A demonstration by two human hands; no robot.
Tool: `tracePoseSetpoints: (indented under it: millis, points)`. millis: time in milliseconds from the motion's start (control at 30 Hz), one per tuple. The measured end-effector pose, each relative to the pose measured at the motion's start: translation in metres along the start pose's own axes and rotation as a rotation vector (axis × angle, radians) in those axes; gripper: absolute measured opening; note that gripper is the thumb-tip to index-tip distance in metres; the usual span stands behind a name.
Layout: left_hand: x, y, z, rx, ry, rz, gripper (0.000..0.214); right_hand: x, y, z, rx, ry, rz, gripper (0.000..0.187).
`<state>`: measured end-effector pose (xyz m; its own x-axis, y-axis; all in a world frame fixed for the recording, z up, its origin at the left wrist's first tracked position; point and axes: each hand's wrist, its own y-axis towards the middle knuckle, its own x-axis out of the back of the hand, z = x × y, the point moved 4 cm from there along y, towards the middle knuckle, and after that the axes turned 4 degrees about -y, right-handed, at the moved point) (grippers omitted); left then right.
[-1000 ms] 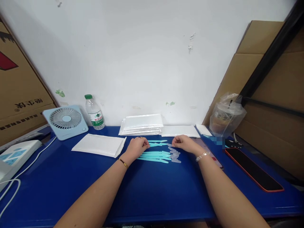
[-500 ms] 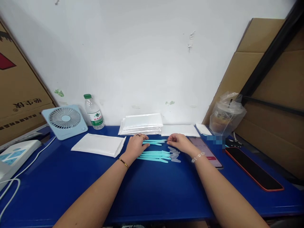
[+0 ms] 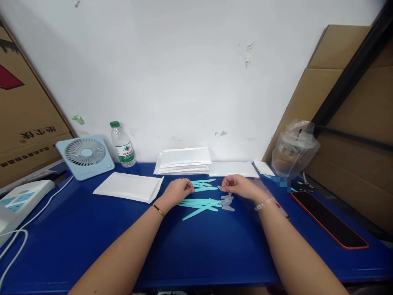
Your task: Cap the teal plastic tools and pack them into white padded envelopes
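Note:
My left hand point(image 3: 179, 191) is closed, its thumb and fingertips pinching the handle end of a teal eyebrow razor point(image 3: 206, 189) that points right. Facing that tip, my right hand point(image 3: 237, 186) pinches a small translucent cap point(image 3: 220, 188), with a slight gap between cap and razor. More teal razors point(image 3: 204, 181) lie just behind the held one. In front is a group of razors point(image 3: 196, 202), where one razor point(image 3: 198, 212) lies slantwise across the others. Several loose translucent caps point(image 3: 227, 208) rest at the right ends of this group.
White padded mailers point(image 3: 184, 157) are stacked by the wall, with another mailer point(image 3: 127, 187) at left. A blue fan point(image 3: 86, 157), a water bottle point(image 3: 123, 145) and a power strip point(image 3: 23, 203) stand left. Rightward are a lit phone point(image 3: 278, 205), a dark red-edged phone point(image 3: 330, 221) and a bagged drink cup point(image 3: 291, 151).
My left hand has gone from lying over the back razors to pinching one. A razor now lies slantwise on the front group. My right hand has shifted slightly right and holds a cap.

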<state>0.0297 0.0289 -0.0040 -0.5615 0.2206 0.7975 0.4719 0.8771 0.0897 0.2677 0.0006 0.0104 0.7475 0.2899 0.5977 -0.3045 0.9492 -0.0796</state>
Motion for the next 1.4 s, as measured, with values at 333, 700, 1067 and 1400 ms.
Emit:
tracePoseSetpoints:
  millis: [333, 700, 1067, 1400]
  points:
    - [0.003, 0.0, -0.005, -0.033, 0.005, -0.04, 0.017, -0.008, 0.003, 0.006, 0.069, 0.041, 0.006, 0.023]
    - [0.009, -0.009, -0.029, -0.111, 0.081, -0.101, 0.027, -0.007, 0.016, -0.008, 0.093, -0.131, -0.182, 0.018]
    - [-0.015, -0.025, -0.045, -0.189, 0.179, 0.187, 0.015, 0.001, -0.003, -0.009, -0.001, -0.259, 0.093, 0.007]
    - [-0.013, -0.024, -0.043, -0.19, 0.215, 0.166, 0.012, 0.008, -0.006, -0.005, 0.004, 0.052, 0.103, 0.027]
